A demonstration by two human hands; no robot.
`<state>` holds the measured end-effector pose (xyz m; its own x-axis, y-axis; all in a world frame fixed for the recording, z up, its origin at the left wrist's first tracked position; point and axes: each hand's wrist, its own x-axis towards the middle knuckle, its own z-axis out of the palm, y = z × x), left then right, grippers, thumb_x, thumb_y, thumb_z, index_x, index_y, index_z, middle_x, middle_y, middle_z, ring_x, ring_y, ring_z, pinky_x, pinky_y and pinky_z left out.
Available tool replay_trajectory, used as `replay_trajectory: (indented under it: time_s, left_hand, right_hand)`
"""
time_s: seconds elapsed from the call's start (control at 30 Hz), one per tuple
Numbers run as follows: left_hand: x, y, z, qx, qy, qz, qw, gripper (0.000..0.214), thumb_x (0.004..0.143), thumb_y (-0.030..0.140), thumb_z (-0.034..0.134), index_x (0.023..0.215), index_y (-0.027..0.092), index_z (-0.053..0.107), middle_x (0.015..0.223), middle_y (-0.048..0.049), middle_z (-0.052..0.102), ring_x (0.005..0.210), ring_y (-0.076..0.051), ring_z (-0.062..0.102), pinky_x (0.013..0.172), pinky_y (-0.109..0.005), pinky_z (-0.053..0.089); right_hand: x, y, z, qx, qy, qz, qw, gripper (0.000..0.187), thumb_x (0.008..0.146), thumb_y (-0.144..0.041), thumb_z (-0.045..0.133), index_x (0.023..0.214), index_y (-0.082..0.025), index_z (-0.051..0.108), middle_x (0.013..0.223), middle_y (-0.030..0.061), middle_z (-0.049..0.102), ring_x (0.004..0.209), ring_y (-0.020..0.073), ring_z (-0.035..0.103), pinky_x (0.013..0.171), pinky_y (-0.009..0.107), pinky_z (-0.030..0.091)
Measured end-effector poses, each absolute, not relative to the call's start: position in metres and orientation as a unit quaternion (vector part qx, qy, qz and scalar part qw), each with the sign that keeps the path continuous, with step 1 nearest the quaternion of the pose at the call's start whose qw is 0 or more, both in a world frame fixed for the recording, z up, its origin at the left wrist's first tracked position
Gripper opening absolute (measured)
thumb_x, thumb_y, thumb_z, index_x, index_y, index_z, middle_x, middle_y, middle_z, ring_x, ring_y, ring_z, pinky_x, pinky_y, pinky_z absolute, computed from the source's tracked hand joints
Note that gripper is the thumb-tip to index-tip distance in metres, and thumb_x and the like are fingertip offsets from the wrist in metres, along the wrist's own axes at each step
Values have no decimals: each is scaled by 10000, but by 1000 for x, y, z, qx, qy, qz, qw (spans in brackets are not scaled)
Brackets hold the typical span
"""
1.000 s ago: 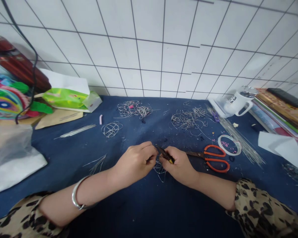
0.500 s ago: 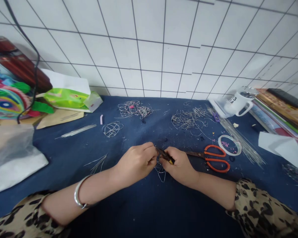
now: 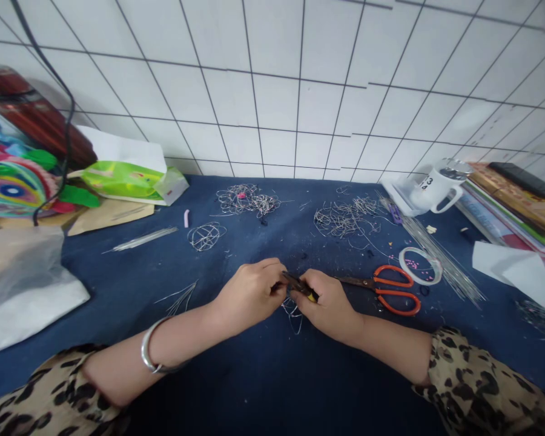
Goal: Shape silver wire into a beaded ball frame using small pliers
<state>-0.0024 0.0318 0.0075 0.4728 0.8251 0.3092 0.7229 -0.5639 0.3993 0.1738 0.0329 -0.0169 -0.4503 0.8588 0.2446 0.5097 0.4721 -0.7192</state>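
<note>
The right hand (image 3: 330,304) had its fingers closed around dark pliers (image 3: 294,281) with a touch of yellow on the handle. The left hand (image 3: 254,295) had its fingers pinched together at the pliers' tip, though what they gripped was too hidden to tell. Bent wire (image 3: 293,309) showed just below, between the hands. Orange-handled scissors (image 3: 396,290) lay nearby; a white mug (image 3: 439,189) bore a black "3".

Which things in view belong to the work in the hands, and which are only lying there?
Belonging, it seems:
pliers in the right hand
bent wires near the pliers
probably scissors and straight wires

Apparently just lying about:
white mug
green packet
white paper
</note>
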Motion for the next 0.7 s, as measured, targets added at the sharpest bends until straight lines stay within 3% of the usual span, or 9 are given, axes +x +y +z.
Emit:
replay_trajectory:
  time_s: [0.3,0.7]
  left_hand:
    - [-5,31,9,867,435,216,110,152,718,44,465,607,136,512,638,-3,506,549,-100,470,495,-227,323]
    - [-11,36,14,823,441,282,222,142,702,30,483,659,150,545,635,19,545,584,-87,499,533,-202,365]
  right_hand:
    - [173,33,-17,-432,-800,281,307,80,762,-198,552,710,-183,494,645,-33,478,601,94,453,583,216,344]
    - [174,34,-8,-462,-764,346,290,60,763,-218,537,722,-176,522,637,-29,503,595,96,474,572,209,368]
